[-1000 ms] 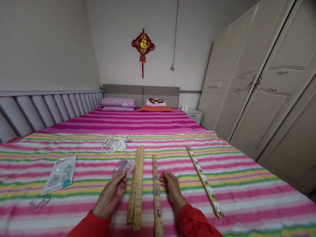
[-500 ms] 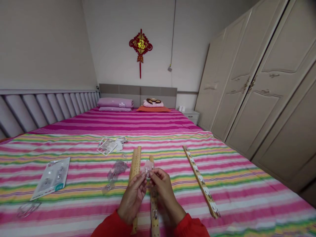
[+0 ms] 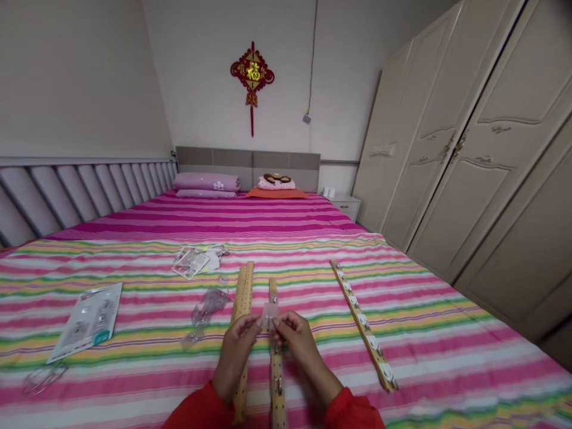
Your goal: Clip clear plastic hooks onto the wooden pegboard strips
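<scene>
- Both hands have drawn together since the earlier frame, and the clear plastic piece that sat in the left hand alone now hangs between the two.
- Grip: the left hand and right hand are both clenched in a fingertip pinch on that piece, one from each side. The fingertips stay near its edges, probably because it is thin and small, and this leaves its face showing.
- That piece sits directly above the middle wooden strip, at the centre of the work. A metal hook shows on the strip below the hands, so the pinch looks lined up with that strip rather than with its neighbours.
- A wooden strip drilled with rows of small holes lies just beside the left hand, near 11 o'clock from the hands, with no hooks showing.
- Another wooden strip, set with round white discs, lies well apart at 3 o'clock, apparently laid aside from the hands' working space.
- All three strips lie lengthwise on the striped quilt, roughly parallel, which keeps each one easy to reach.
- Loose clear plastic scraps lie near 10 o'clock, with a pile of papers beyond them. A printed card pack lies further out at 9 o'clock, away from the strips.
</scene>
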`<state>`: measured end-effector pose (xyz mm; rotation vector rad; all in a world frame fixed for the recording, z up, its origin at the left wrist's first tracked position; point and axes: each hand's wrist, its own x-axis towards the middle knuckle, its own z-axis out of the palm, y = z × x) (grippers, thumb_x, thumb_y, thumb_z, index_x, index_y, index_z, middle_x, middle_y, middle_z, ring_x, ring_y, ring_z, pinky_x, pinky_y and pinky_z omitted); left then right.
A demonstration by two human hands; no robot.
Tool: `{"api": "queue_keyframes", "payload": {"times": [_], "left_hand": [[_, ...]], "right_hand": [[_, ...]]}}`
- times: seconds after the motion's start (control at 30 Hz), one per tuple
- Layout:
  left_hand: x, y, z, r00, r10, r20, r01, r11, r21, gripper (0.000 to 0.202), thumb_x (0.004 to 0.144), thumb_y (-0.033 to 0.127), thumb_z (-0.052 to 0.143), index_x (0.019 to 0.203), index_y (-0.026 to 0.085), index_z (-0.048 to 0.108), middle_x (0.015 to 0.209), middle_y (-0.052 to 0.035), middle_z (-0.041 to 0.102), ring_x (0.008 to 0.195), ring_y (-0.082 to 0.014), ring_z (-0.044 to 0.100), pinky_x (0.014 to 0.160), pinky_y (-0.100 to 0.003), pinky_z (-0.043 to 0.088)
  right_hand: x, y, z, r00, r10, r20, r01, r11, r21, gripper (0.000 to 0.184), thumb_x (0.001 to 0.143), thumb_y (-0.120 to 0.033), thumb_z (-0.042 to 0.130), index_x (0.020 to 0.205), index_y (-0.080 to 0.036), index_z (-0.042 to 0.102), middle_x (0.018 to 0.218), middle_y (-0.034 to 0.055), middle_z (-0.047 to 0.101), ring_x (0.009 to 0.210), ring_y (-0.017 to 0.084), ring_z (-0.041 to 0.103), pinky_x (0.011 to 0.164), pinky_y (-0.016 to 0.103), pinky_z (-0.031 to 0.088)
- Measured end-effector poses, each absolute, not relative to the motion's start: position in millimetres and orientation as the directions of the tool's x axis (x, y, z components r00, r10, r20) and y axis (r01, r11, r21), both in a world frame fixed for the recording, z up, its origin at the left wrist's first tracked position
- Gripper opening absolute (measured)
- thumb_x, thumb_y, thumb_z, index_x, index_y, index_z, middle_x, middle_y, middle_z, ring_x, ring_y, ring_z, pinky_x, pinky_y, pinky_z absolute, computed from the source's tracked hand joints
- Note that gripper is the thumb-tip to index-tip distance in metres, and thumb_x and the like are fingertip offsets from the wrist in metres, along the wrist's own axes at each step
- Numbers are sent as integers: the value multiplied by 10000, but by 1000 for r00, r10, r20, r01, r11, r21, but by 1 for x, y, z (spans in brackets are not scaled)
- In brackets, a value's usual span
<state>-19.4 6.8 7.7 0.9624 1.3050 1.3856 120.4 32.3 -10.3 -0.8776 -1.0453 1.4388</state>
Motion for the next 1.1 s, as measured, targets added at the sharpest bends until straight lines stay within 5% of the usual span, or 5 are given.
{"api": "queue_keyframes", "payload": {"times": [0.33, 0.73, 1.1], "left_hand": [[-18, 54, 8, -97, 990, -100, -101, 90, 991, 360, 484, 422, 781, 672, 147, 645, 584, 10, 628, 568, -113, 572, 571, -224, 447], [-14, 159, -8, -127, 986, -108, -51, 102, 993, 233, 495, 289, 736, 626, 145, 607, 517, 33, 575, 495, -89, 540, 520, -209, 430], [-13, 191, -40, -206, 975, -84, 173, 121, 977, 35, 553, 155, 598, 547, 158, 564, 443, 44, 535, 473, -109, 524, 498, -208, 376]], "right_hand": [[130, 72, -19, -107, 990, -88, -302, -116, -946, 372, 473, -434, 837, 597, -145, 639, 465, -3, 629, 394, 101, 534, 427, 215, 431], [125, 164, -25, 31, 1000, -5, -235, 2, -972, 195, 519, -307, 725, 541, -167, 590, 384, -37, 548, 355, 103, 462, 401, 232, 373], [116, 195, -62, 139, 989, 50, -160, 73, -984, 108, 508, -240, 616, 467, -185, 533, 414, -60, 477, 442, 100, 409, 455, 237, 304]]}}
